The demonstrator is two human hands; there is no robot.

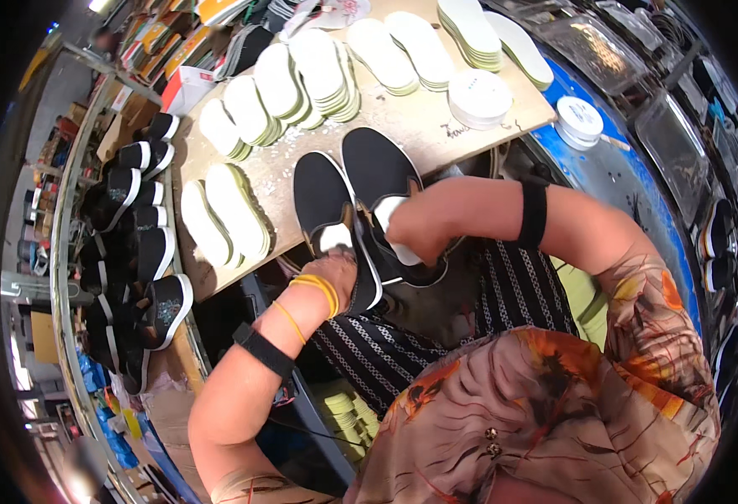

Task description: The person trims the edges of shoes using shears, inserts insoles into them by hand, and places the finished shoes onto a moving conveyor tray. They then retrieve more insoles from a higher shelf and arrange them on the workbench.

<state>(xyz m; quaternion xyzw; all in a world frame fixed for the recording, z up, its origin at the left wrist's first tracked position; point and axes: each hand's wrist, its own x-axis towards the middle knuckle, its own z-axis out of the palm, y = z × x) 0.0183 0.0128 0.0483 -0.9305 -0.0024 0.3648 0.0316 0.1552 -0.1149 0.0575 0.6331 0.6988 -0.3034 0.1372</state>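
Note:
Two black slip-on shoes with white sole edges rest side by side at the board's near edge, toes pointing away from me. A white insole (334, 236) shows in the opening of the left shoe (323, 189). My left hand (335, 270) is closed at the heel of that shoe, its fingertips partly hidden inside. Another white insole (385, 210) lies in the right shoe (375, 160). Over its opening, my right hand (413, 231) is curled with the fingers down in the shoe, mostly out of sight. Yellow rubber bands circle my left wrist.
Stacks of white insoles (276, 80) with yellow-green undersides stand on the wooden board (377, 105). A round white tub (480, 97) is at the board's right; a second white tub (579, 122) sits on the blue surface. Finished-looking black shoes (163, 311) crowd a rack at left.

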